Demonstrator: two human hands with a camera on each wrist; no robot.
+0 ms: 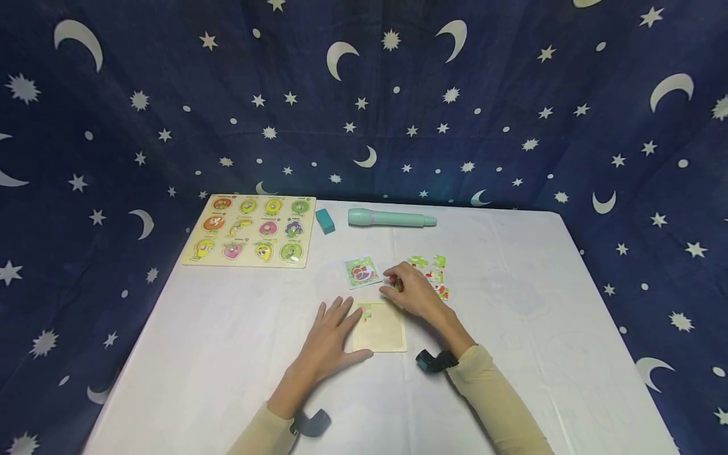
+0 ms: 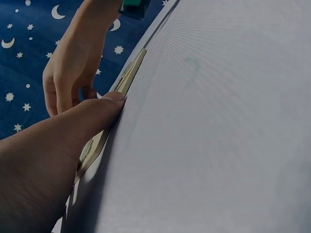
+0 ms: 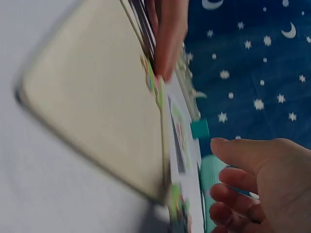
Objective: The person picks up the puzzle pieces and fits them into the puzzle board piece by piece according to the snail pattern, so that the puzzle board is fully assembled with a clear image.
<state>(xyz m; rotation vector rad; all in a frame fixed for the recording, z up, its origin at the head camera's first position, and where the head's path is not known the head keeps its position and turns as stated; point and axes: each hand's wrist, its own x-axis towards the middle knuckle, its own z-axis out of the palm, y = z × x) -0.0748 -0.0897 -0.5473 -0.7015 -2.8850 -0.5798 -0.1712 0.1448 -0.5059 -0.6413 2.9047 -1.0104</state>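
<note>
A square wooden tray (image 1: 381, 332) lies near the middle of the table, with a small puzzle piece (image 1: 366, 311) at its upper left corner. My left hand (image 1: 324, 344) has its fingers spread at the tray's left side; in the left wrist view its thumb (image 2: 114, 97) touches the tray's edge. Above the tray's upper right, my right hand (image 1: 418, 294) is bent beside colourful loose pieces (image 1: 439, 261), partly covering them. In the right wrist view the thumb and fingers of this hand (image 3: 267, 179) stand apart, with nothing visible between them.
A picture card (image 1: 362, 272) lies beyond the tray. Farther back are a teal block (image 1: 325, 221) and a mint-green cylinder (image 1: 392, 218). At the back left rests a wooden fruit puzzle board (image 1: 250, 237). A dark blue curtain with moons and stars hangs behind the table.
</note>
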